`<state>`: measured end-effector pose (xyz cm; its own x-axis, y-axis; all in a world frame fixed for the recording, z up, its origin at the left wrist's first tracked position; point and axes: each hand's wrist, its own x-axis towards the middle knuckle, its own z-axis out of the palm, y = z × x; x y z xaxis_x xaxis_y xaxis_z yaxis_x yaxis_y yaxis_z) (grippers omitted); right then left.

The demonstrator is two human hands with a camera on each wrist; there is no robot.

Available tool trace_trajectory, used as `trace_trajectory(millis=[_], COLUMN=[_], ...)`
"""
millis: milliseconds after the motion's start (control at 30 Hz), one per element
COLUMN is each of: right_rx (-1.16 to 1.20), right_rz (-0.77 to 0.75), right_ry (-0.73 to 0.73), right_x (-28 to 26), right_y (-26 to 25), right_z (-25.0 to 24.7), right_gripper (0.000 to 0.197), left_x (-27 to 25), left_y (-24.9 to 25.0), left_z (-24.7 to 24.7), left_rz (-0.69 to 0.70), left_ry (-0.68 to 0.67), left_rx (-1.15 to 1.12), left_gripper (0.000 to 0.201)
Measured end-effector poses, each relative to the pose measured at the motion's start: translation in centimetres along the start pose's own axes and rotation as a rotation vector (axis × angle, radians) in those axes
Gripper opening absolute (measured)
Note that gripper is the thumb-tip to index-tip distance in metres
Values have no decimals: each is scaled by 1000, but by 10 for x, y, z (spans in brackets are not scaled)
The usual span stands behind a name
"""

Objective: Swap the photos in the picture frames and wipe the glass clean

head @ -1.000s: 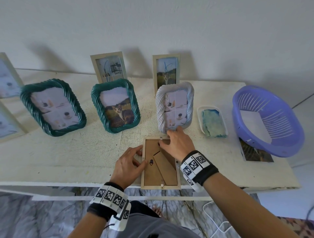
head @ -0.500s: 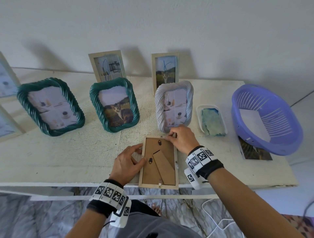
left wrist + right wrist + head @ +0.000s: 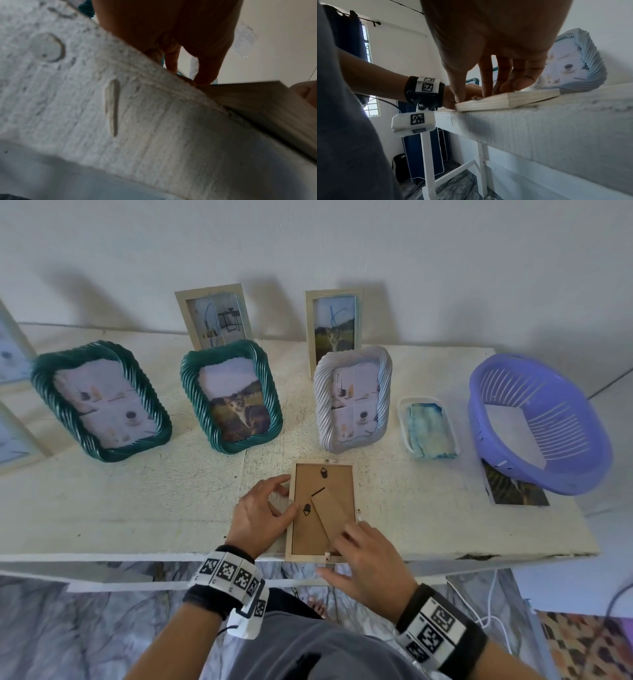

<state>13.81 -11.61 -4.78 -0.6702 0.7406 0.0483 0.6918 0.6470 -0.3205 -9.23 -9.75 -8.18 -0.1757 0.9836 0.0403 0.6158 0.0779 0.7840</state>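
Note:
A small wooden picture frame [image 3: 337,474] lies face down at the table's front edge, its brown backing and folded stand up. My left hand [image 3: 282,498] holds its left rail, thumb on the backing beside a hanger. My right hand [image 3: 344,556] grips the bottom right corner, fingers on the backing and thumb along the near edge. The right wrist view shows the fingers [image 3: 487,81] pressing down on the frame [image 3: 505,101]. In the left wrist view the frame [image 3: 257,102] is blurred. A blue-green cloth [image 3: 430,426] lies in a white tray. A loose photo [image 3: 513,491] lies partly under the basket.
Behind the frame stand a white rope-pattern frame [image 3: 352,398] and two green ones [image 3: 233,395] [image 3: 99,402]. Two plain wooden frames [image 3: 214,316] [image 3: 334,323] lean on the wall. A purple basket [image 3: 537,422] sits at the right. More frames are cut off at the left.
My right hand has moved from the frame's top edge down to its bottom right corner. The left hand has stayed on the left rail.

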Motion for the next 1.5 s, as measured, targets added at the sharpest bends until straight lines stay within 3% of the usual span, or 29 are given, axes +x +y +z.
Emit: trace_trajectory(millis=[300,633,733,867,967,1333,1500], right_rx=[108,85,86,-39,-108,-73,-14], right_rz=[-56,-110,-60,134,251,351,408], right_ry=[-11,-61,-42,29,42,199,266], right_x=[3,8,12,26,36,45,32], right_y=[2,6,3,4,5,-7,16], right_z=[4,-2,-9,-12,-8,-10,-29], right_gripper=[8,13,29,49,62,47,40], left_x=[-1,-5,-7,-11,-13,-14,-14], left_y=[-1,-4,-2,-5,-17,-22,-23], left_z=[0,-1,-3,-6,-7,-7,-8], left_rz=[22,68,125,280,312,280,277], left_ry=[9,10,37,88,67,48,39], left_rx=[1,-19,8,222,236,231,224], left_gripper=[63,52,41,37,37,39,39])
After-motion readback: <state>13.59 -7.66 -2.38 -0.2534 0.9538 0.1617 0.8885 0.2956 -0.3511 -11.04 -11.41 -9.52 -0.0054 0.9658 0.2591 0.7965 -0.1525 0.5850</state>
